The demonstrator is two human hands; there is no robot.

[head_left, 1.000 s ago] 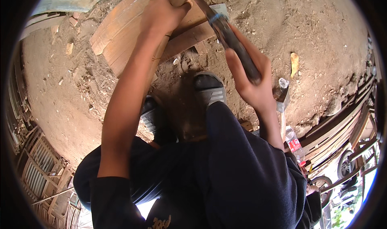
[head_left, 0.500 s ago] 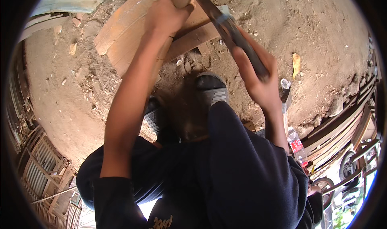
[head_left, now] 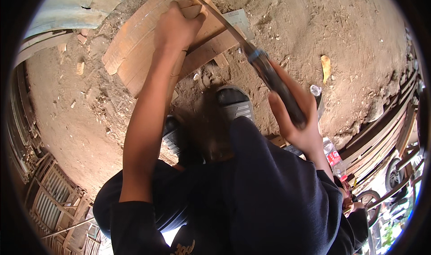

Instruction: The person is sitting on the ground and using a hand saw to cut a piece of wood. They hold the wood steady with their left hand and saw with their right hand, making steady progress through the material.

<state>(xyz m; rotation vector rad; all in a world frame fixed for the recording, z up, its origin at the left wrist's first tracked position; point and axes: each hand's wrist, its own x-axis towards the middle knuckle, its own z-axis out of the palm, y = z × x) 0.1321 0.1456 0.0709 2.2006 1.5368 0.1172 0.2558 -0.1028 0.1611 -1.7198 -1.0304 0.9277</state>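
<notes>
My right hand [head_left: 296, 120] is wrapped round the dark handle of a machete [head_left: 231, 30], which has a blue band where the handle meets the long, thin, slightly curved blade. The blade slants up and left, its far end passing just beyond my left hand [head_left: 177, 32]. That hand is closed on a piece of wood [head_left: 192, 11], held over a wide wooden board [head_left: 134, 39] on the ground. Whether the blade touches the wood, I cannot tell. Part of the wood is hidden behind my left hand and forearm.
A short plank [head_left: 211, 50] and a grey flat plate [head_left: 238, 21] lie beside the board. My sandalled feet [head_left: 233, 102] are below. On the right are a plastic bottle [head_left: 333, 158], a yellowish scrap [head_left: 325, 68] and stacked timber [head_left: 381, 133]. Bluish sheet metal [head_left: 81, 8] lies at the upper left.
My right hand has drawn back toward me and slightly right, pulling the machete with it, so more of its blade shows. My left hand has shifted slightly, still gripping the wood.
</notes>
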